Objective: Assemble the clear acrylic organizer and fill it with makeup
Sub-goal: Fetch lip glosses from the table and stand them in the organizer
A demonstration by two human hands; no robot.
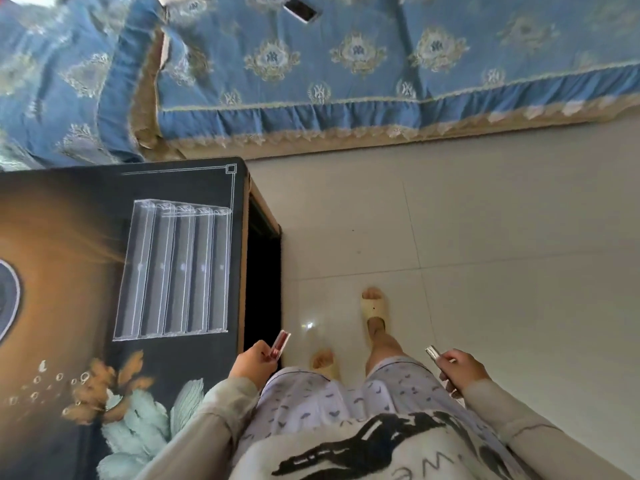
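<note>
The clear acrylic organizer [173, 268] lies on the dark floral table [62, 271], with several long stepped compartments, all showing nothing inside. My left hand [254, 363] hovers just past the table's right edge and pinches a reddish-pink lipstick tube [280, 344] that points up toward the organizer's near corner. My right hand [464, 370] is out over the floor to the right and grips a silver makeup tube [433, 353] whose end sticks out to the left.
A bed with a blue patterned cover [346, 64] runs across the top, a phone [300, 9] lying on it. Pale floor tiles [485, 237] fill the right side. My feet in cream slippers [374, 306] stand beside the table's edge.
</note>
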